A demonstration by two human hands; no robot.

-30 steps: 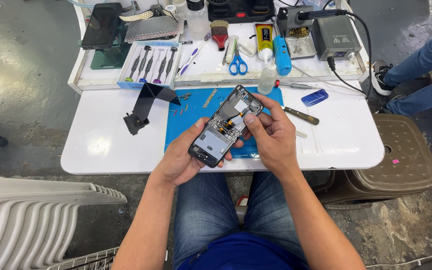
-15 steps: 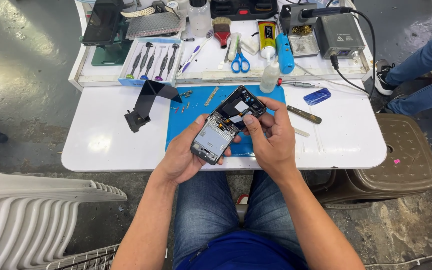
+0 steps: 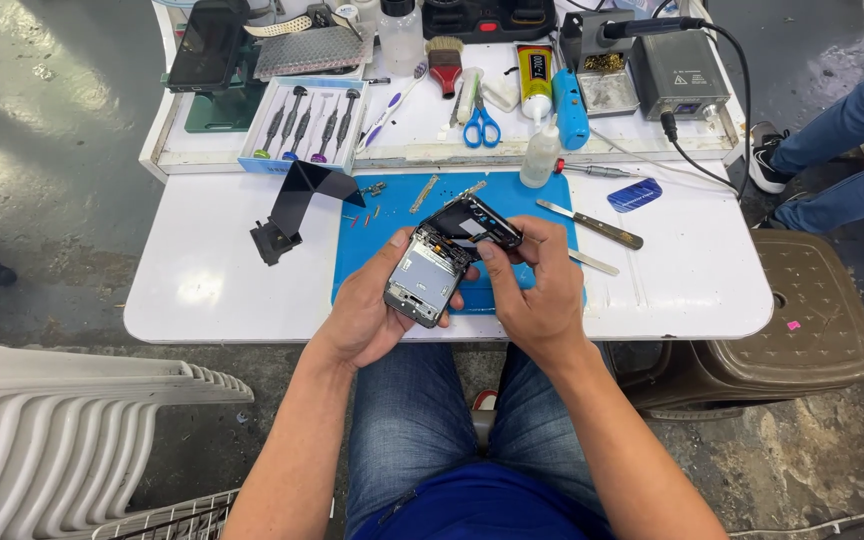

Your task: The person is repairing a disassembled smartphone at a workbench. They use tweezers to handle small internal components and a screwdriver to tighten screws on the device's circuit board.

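An opened smartphone with its silver inner frame and circuit parts exposed [image 3: 422,280] is held above the near edge of the white desk [image 3: 202,290], over the near part of a blue rectangular work mat [image 3: 392,225]. The left hand [image 3: 367,310] cradles it from below, fingers clamped around its lower body and thumb resting on its left edge. The right hand [image 3: 537,290] pinches a black plastic frame piece [image 3: 472,222] that stands tilted up from the phone's far end, thumb and fingertips closed on its right side.

On the mat lie small screws and narrow metal strips, too small to tell apart. A black folded stand [image 3: 297,205] sits just beyond the mat's left far corner. To the right of the mat rest a slim metal prying tool [image 3: 592,225] and a small blue plastic card [image 3: 635,194].

Along the far edge of the desk sits a white tray holding a blue case of screwdrivers [image 3: 307,125], blue-handled scissors [image 3: 482,125], a white squeeze bottle [image 3: 540,155], a yellow glue tube [image 3: 535,80] and a grey soldering station [image 3: 682,70]. Off the desk's right edge stands a brown plastic stool [image 3: 802,320], and another person's jeans-clad legs [image 3: 852,150] show beyond it.
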